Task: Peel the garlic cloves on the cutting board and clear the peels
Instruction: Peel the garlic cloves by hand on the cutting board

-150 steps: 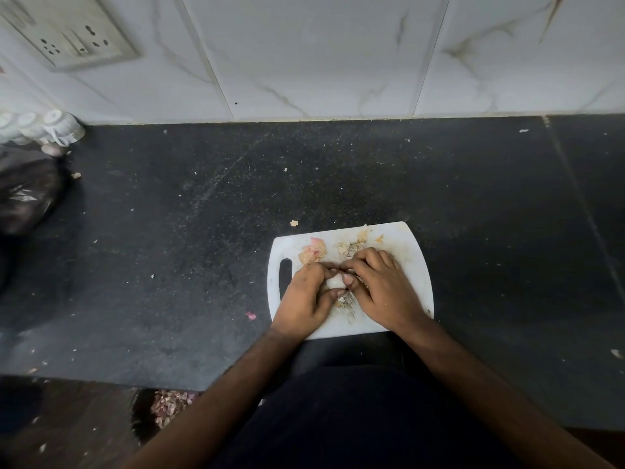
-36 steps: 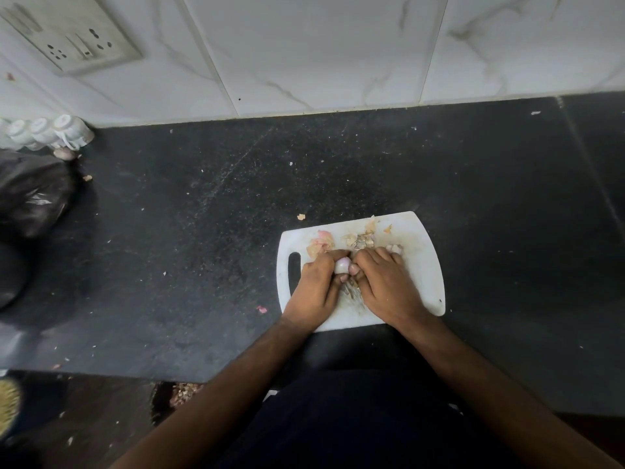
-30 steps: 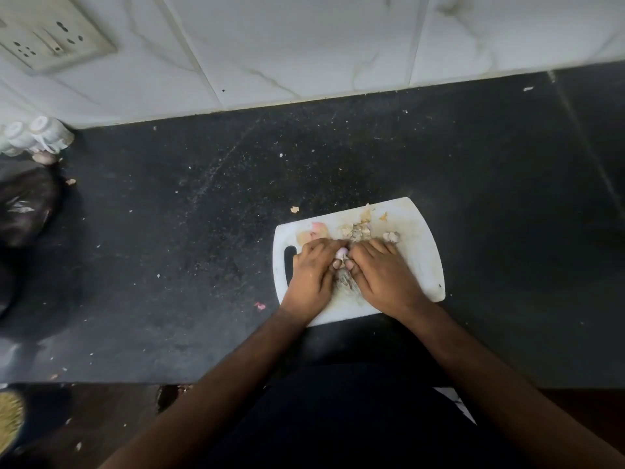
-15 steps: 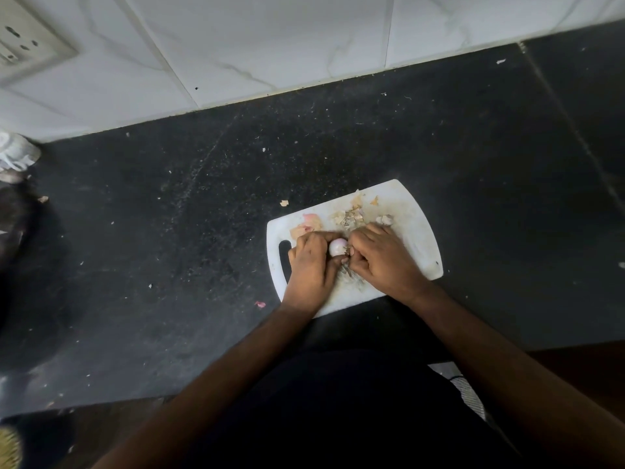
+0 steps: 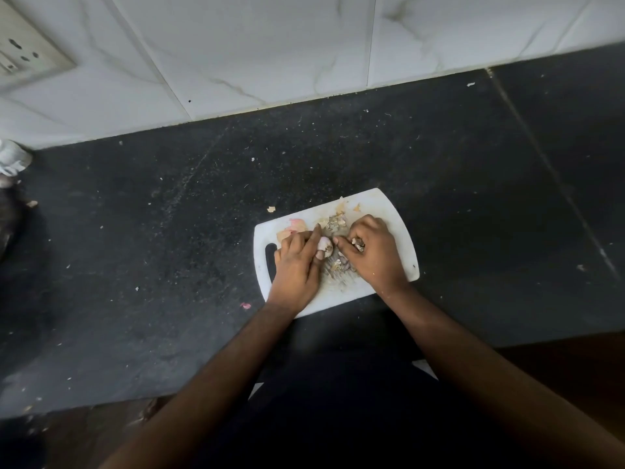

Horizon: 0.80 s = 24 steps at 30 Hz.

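Note:
A white cutting board with a handle slot lies on the black counter. My left hand holds a pale pinkish garlic clove between forefinger and thumb over the board's middle. My right hand is just to the right of it, fingers curled, pinching a scrap of dry peel. Loose peels lie on the board's far side, with a pinkish piece at the far left. More peel bits lie between my hands.
The black counter is speckled with crumbs; a peel scrap lies just off the board and a pink one near its front left. White tiled wall behind, a socket plate at top left, a white object at the left edge.
My right hand has pulled away to the right from the clove with a scrap of peel in its fingers. The clove stays in my left hand. The camera has tilted.

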Available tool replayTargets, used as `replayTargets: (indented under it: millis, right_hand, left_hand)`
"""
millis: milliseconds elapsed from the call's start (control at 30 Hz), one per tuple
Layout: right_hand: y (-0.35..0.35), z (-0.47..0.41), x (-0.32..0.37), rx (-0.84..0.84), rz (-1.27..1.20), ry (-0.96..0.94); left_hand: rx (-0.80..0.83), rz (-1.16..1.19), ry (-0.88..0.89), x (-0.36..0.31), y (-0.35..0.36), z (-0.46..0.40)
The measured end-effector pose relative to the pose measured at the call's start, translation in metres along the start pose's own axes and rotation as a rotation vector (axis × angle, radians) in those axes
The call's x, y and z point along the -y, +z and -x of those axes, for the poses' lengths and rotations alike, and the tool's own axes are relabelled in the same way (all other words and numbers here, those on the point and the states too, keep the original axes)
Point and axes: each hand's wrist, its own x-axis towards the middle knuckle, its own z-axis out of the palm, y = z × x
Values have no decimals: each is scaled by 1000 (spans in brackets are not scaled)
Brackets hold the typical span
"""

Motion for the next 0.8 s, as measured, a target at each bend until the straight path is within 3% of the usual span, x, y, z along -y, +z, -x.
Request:
replayTargets:
  millis: [133, 300, 567, 800]
  right_hand:
    - [-6, 0, 3, 41, -107, -30]
    - [-7, 4, 6, 133, -104, -175]
    - [-5, -2, 0, 204, -181, -96]
    - [-3, -3, -4, 243, 28, -226]
  left_hand:
    - [33, -119, 11, -4, 1, 0]
    - [-23, -28, 10, -8, 2, 2]
    - [-46, -94, 46, -6, 4, 3]
    - [-6, -160, 63, -6, 3, 5]
